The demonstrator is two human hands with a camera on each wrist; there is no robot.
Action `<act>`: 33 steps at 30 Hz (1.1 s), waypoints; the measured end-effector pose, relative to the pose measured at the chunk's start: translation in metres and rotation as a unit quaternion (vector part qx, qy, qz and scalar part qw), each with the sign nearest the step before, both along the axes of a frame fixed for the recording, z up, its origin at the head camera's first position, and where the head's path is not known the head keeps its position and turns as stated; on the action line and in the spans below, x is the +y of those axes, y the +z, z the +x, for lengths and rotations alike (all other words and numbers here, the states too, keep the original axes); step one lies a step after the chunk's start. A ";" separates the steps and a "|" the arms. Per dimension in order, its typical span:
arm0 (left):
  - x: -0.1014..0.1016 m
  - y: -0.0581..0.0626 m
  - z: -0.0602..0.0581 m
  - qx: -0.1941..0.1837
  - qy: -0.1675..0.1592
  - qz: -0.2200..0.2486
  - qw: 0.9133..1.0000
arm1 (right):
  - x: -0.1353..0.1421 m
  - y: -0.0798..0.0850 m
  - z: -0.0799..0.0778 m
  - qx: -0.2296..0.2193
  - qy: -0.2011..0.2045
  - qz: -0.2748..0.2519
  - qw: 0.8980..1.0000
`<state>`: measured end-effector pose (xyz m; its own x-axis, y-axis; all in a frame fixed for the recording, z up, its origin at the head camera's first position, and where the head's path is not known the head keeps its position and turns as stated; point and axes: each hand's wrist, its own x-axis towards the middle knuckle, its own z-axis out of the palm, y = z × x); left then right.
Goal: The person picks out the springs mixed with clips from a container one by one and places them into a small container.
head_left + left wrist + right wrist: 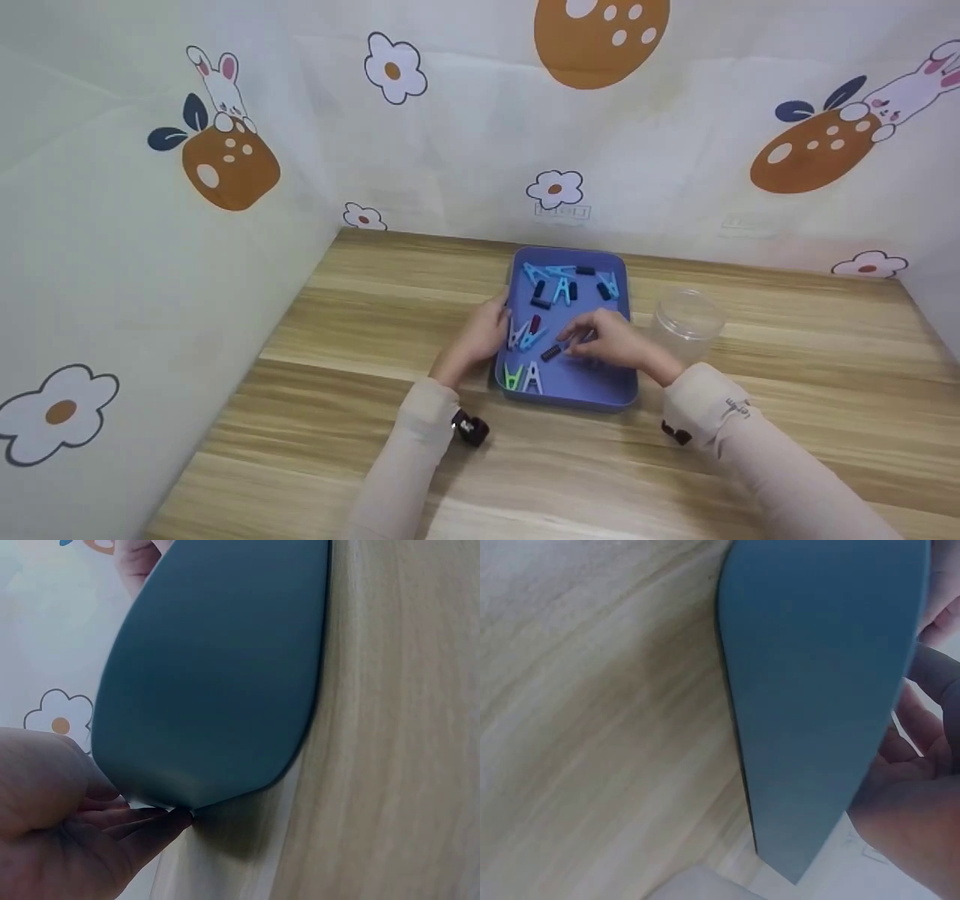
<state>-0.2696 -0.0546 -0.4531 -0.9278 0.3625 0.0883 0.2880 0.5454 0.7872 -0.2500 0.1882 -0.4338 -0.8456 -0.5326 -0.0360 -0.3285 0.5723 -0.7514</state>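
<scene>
Right hand hovering in the tray, left hand touching its side

The tray (581,382) is resting on the counter (337,315). The left hand (482,331) is touching the tray's left wall. In the left wrist view its fingers are reaching the wall's outer side, but the thumb tip is hiding, so I cannot tell whether they are pinching the wall. The right hand (611,343) is hanging over the tray with fingers loosely bent, thumb and forefinger standing apart, a black block (551,352) lying just beside their tips. The palm is hiding from the head view, and the tray wall is covering part of these fingers in the right wrist view.

Blue clips (562,285) and more black blocks are lying toward the tray's far end, some overlapping and hard to separate. Near the left wall, a grey clip (516,334), another blue clip and a dark red block (535,324) are crowding together; a green clip (513,376) and a white clip (533,375) are lying in the near left corner. A clear jar (690,315) is standing right of the tray, its lower part hard to make out. Both sleeves (401,457) are running out of the frame.
</scene>
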 end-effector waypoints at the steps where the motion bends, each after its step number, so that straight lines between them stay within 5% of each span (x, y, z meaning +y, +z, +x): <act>1: 0.000 0.000 0.000 0.000 -0.001 0.002 1.000 | -0.001 -0.001 -0.001 -0.002 -0.001 0.000 1.000; 19: -0.002 0.000 -0.002 0.003 -0.025 0.022 0.999 | -0.008 -0.010 -0.008 -0.025 -0.015 0.015 0.999; 33: -0.002 -0.001 -0.002 -0.021 -0.016 0.022 0.999 | -0.015 -0.018 -0.011 0.015 -0.044 0.011 0.999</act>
